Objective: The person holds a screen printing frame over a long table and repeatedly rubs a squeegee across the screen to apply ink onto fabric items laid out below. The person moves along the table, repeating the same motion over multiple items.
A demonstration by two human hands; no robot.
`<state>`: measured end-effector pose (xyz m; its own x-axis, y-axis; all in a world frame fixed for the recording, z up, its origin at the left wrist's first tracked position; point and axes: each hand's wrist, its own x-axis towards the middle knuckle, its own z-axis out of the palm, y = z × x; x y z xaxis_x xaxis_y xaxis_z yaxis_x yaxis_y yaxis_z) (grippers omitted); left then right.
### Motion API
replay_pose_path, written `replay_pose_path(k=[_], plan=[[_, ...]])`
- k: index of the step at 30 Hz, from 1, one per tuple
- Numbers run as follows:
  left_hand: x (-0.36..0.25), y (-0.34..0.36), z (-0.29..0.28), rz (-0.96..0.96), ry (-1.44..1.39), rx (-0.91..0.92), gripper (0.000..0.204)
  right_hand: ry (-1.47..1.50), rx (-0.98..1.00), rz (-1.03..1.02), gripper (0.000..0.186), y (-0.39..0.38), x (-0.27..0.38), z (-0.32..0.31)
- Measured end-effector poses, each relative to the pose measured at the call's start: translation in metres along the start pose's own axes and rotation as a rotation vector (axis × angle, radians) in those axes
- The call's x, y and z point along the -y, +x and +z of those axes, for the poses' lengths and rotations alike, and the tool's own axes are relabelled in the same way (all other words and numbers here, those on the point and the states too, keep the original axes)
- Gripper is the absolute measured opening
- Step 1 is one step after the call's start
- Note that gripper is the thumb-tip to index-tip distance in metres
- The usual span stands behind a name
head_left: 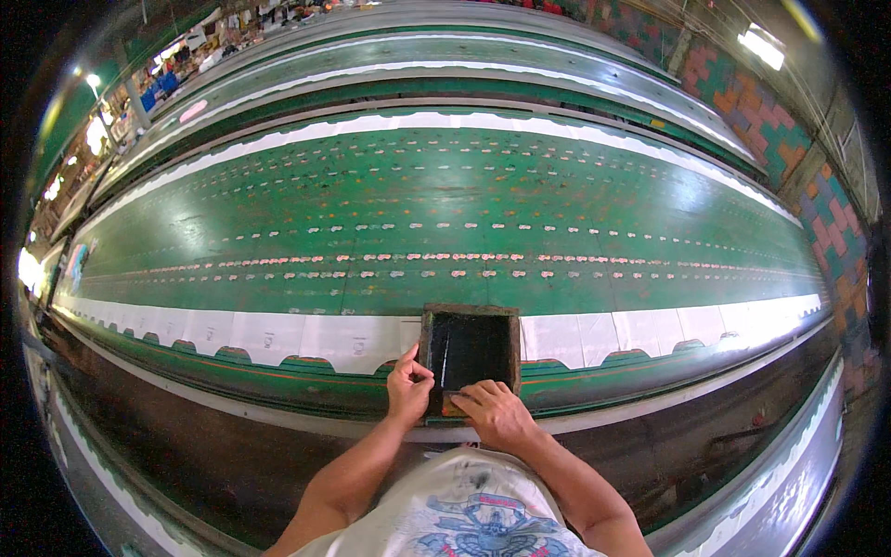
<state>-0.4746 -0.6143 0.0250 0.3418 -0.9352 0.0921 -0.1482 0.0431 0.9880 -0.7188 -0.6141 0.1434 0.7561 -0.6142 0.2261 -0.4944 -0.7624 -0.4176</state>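
A small wooden screen-printing frame with a dark mesh lies at the near edge of the long green table, over the row of white fabric pieces. My left hand is closed at the frame's left side, its fingers curled on the wooden edge. My right hand is at the frame's near end, fingers wrapped over a small squeegee with an orange-brown handle. Much of the squeegee is hidden under those fingers. A thin bright streak crosses the left part of the mesh.
More white fabric pieces run along the near edge to the right. Rows of small printed marks cover the green table. A white strip lines its far side, with other long tables beyond. A patterned wall stands right.
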Motion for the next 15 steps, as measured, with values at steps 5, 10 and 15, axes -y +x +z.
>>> replay_pose_path(k=[5, 10, 15], plan=[[0.006, -0.002, -0.003, 0.032, 0.005, 0.044, 0.020, 0.052, 0.169, -0.007, 0.047, 0.034, -0.026, -0.014], [0.020, -0.002, 0.004, 0.068, -0.099, -0.002, 0.020, 0.028, 0.140, 0.059, 0.033, 0.089, -0.058, -0.024], [0.005, -0.001, 0.004, 0.064, -0.064, 0.022, 0.022, -0.080, -0.121, 0.153, 0.035, 0.117, -0.091, -0.003]])
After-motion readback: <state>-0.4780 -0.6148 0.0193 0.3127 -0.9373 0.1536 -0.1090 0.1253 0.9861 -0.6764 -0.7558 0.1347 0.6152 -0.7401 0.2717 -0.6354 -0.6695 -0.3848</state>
